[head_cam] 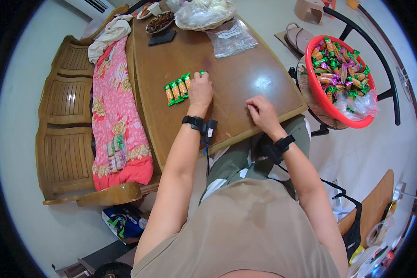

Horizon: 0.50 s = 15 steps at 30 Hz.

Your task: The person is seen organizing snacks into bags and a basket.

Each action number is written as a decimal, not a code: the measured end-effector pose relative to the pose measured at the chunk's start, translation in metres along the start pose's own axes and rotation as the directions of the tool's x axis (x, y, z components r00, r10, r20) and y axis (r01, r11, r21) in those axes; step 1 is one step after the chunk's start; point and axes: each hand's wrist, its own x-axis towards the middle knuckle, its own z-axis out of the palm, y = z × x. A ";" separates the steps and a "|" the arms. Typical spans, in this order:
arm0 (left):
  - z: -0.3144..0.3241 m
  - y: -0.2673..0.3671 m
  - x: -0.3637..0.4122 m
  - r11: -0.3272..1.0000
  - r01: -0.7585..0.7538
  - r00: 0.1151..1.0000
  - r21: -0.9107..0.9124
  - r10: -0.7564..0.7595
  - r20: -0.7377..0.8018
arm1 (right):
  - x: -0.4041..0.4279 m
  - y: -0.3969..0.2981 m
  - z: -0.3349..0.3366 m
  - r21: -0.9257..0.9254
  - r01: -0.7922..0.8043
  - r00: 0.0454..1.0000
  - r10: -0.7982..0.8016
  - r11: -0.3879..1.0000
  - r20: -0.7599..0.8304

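Note:
On the brown table (229,80) lies a short row of small wrapped snacks (175,91) with green ends and orange-yellow middles, set side by side. My left hand (200,91) is at the row's right end, its fingers bent down over one more wrapped snack (204,72), whose green end shows past the fingertips. The rest of that snack is hidden under the hand. Close to the table's near edge, my right hand (263,112) rests with loosely curled fingers and nothing visible in it. Both wrists wear black straps with small devices.
Right of the table, a red basin (371,120) full of wrapped snacks sits on a round-seated chair. A clear plastic bag (231,38), a black phone-like slab (162,38), a dish of food (160,22) and a covered basket (205,15) occupy the far end. Left stands a wooden bench (67,100).

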 end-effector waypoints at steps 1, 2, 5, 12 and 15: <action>0.000 -0.006 0.001 1.000 -0.009 1.000 0.028 0.010 -0.012 | -0.002 0.004 0.004 -0.013 0.087 0.996 -0.088 0.996 -0.026; 0.000 -0.009 0.003 0.998 -0.017 1.000 0.054 0.018 -0.023 | -0.003 0.003 0.005 -0.030 0.173 0.983 -0.174 0.984 -0.050; -0.001 -0.013 0.004 0.998 0.003 0.999 0.063 0.000 -0.037 | -0.006 0.001 0.004 -0.088 0.192 0.979 -0.197 0.977 -0.055; -0.005 -0.018 -0.002 0.991 -0.115 0.976 0.062 0.124 -0.177 | -0.007 0.015 0.010 -0.093 0.207 0.977 -0.211 0.974 -0.040; -0.024 0.013 -0.020 0.987 -0.150 0.987 -0.053 0.147 -0.070 | -0.005 0.009 0.003 0.022 0.113 0.993 -0.112 0.993 -0.027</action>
